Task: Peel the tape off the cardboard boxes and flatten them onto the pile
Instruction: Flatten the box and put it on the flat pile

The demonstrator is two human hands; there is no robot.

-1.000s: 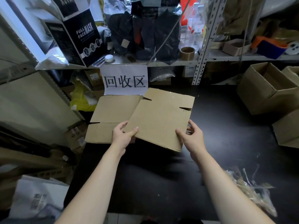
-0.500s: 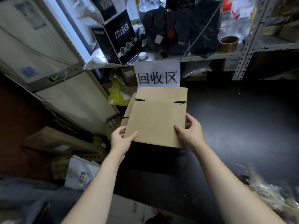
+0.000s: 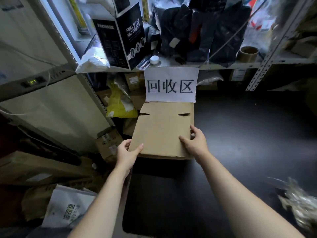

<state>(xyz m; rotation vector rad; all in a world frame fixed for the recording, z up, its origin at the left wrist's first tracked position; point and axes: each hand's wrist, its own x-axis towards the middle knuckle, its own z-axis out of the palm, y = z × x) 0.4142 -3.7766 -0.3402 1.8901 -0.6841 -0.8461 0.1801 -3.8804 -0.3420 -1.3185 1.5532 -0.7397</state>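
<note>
Already flat, the cardboard box (image 3: 163, 131) sits at the centre of the frame, and most of the work on this one looks done. Starting at the left, the left hand (image 3: 127, 152) pinches the box's near-left corner, thumb lying on top and the other fingers curled under the edge. The box itself shows a plain brown face with two flap slits near its far edge and no tape that can be made out. It lies squarely over the pile (image 3: 171, 157), of which only a thin brown edge shows along its near side, directly below the white paper sign (image 3: 171, 85). Whether it already rests on the pile or hangs just above cannot be told. To the right, the right hand (image 3: 195, 143) grips the near-right side, thumb flat on top and fingers wrapped over the edge. Further right the dark table (image 3: 248, 134) stretches away, and a blurred, crinkled clear wad (image 3: 300, 203) lies at the lower right, possibly peeled tape. What seems left is letting go; no unflattened box shows, so how many remain cannot be judged.
</note>
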